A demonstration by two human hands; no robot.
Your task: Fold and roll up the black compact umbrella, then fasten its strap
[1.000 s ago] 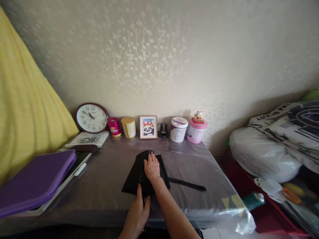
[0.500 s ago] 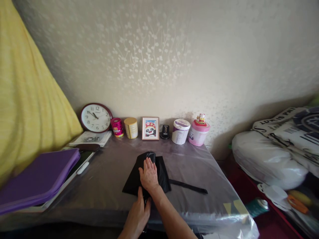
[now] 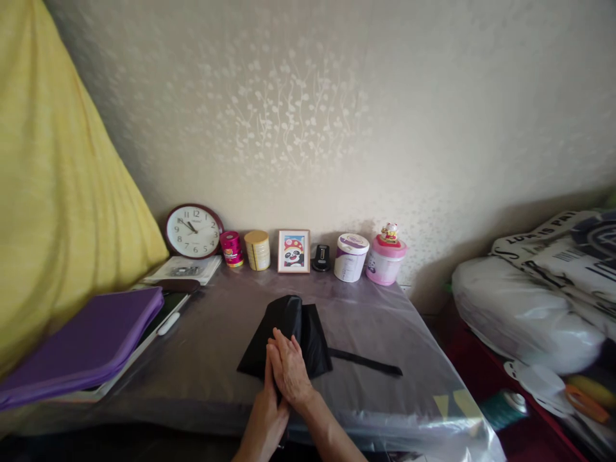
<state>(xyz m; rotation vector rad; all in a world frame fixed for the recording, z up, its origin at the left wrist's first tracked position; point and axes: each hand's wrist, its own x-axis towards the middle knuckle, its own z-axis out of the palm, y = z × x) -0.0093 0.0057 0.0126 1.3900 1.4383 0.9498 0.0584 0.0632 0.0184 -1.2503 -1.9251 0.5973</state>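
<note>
A black folding umbrella lies on the table in front of me, its cloth bunched in loose folds. From its right side a black strap stretches out flat across the table. My left hand is closed around the near end of the umbrella, with the index finger pointing forward along it. Most of what this hand grips is hidden by the two hands. My right hand rests with straight fingers on the near part of the black cloth, against the left hand's fingers.
Along the wall stand a clock, a pink tin, a yellow-lidded can, a panda picture frame and two tubs. Purple folders lie at the left. Bags are piled at the right.
My right hand has slid down the black cloth toward me and now meets the left hand's fingers. The left hand keeps its hold. The view has shifted slightly.
</note>
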